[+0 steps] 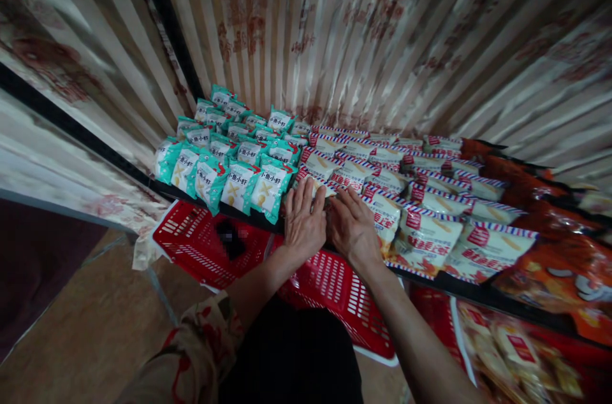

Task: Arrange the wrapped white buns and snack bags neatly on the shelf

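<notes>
Pressing palms-down at the front edge of the shelf (478, 294) — left hand (303, 220) and right hand (352, 227) side by side, flat, fingers spread, gripping nothing, seemingly flattening the red-striped packets (423, 235) beneath. Glossy, pillowy film wrappers in overlapping rows; teal packets (239, 184) just left — slotted red plastic baskets (201, 241) below.

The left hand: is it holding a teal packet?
No, the left hand lies flat with fingers spread at the shelf edge, beside the teal packets.
</notes>
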A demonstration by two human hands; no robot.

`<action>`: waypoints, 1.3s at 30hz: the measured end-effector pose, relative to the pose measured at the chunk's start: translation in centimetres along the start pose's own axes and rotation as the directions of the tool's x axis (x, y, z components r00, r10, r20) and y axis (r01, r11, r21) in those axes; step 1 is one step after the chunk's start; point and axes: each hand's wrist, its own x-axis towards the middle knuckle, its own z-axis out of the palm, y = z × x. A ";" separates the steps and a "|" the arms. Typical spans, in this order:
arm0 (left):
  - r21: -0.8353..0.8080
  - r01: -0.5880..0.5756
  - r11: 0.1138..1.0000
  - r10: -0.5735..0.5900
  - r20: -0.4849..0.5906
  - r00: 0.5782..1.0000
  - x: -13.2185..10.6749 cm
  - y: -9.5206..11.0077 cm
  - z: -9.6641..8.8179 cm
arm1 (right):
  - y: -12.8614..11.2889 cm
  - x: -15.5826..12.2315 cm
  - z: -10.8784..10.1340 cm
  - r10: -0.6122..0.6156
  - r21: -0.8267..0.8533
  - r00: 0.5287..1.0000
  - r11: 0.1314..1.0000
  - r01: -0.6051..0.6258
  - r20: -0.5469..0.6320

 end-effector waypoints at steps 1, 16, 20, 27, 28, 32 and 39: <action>0.000 -0.001 1.000 0.001 0.005 1.000 -0.1 0.0 0.0 | 0.0 -0.1 0.1 0.004 0.000 1.000 1.000 -0.004 0.000; -0.006 0.034 0.999 -0.034 -0.016 0.999 -1.2 -0.5 -0.2 | -0.6 -0.1 -0.5 0.013 0.002 1.000 1.000 -0.013 -0.027; -0.012 0.024 1.000 -0.024 -0.010 1.000 -2.1 -0.6 -0.4 | -0.9 0.4 -0.8 0.002 -0.009 1.000 1.000 -0.002 -0.019; -0.052 0.015 0.999 -0.015 0.008 1.000 -3.0 -0.6 0.0 | -0.7 0.9 -0.6 0.002 -0.014 1.000 1.000 -0.002 0.003; -0.055 0.019 0.998 -0.018 0.009 1.000 -3.0 -0.5 0.0 | -0.7 0.9 -0.6 0.008 -0.016 1.000 1.000 -0.008 -0.011; -0.055 0.033 0.998 -0.031 0.026 0.999 -3.4 -0.5 -0.5 | -0.6 0.7 -0.9 0.039 -0.037 0.998 0.998 -0.041 -0.040; -0.073 0.046 0.996 -0.041 0.059 0.997 -4.6 -0.6 -0.4 | -0.4 1.8 -0.5 0.029 0.024 0.999 0.999 -0.028 -0.029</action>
